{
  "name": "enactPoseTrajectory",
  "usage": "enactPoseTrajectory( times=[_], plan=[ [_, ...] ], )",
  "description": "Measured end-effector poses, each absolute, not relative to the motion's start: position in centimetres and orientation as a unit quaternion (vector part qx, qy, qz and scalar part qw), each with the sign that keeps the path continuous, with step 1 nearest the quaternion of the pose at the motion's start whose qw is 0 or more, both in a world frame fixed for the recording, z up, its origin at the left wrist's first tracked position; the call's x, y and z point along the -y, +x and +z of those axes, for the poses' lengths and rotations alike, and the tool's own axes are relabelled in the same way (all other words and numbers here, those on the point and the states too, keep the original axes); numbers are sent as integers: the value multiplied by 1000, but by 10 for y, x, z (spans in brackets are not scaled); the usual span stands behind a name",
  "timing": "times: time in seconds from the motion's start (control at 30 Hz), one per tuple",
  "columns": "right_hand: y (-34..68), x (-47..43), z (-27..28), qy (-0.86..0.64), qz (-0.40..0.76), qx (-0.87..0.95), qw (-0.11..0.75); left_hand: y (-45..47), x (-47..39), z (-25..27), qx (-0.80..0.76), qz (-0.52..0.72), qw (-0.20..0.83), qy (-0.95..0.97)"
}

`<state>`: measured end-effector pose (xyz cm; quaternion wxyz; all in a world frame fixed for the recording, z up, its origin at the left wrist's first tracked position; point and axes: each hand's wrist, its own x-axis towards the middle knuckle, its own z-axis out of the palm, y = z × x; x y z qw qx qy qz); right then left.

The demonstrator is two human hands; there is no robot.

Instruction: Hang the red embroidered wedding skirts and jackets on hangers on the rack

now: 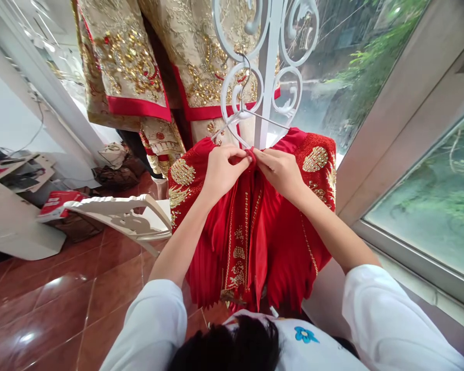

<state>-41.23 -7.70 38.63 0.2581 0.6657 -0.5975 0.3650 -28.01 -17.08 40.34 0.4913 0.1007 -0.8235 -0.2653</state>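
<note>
One red garment hangs from a wire hanger in front of white scrollwork. Long axis: roughly vertical, collar end uppermost, pleated hem pointing down toward the tiled floor. Gold-trimmed front panel follows the same axis, leaning slightly. Left hand: thumb and forefinger pinching the red cloth at the collar. Right hand: fingertips at that same collar, just beside the left's (thumb hidden, so I cannot tell whether it pinches). Embroidered shoulders flare outward on both sides.
</note>
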Motion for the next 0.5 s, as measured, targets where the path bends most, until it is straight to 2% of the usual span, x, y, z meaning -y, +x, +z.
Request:
enactPoseTrajectory(
  times=[0.17, 0.33, 0.5],
  plan=[
    [-405, 79, 378, 646, 386, 602, 268, -271, 168, 407, 870, -220, 436, 72],
    [-406, 86, 377, 660, 453, 568, 192, -259, 172, 415, 913, -217, 345, 33],
    [-410, 85, 388, 716, 457, 509, 137, -256, 173, 410, 914, -225, 337, 14]
  ],
)
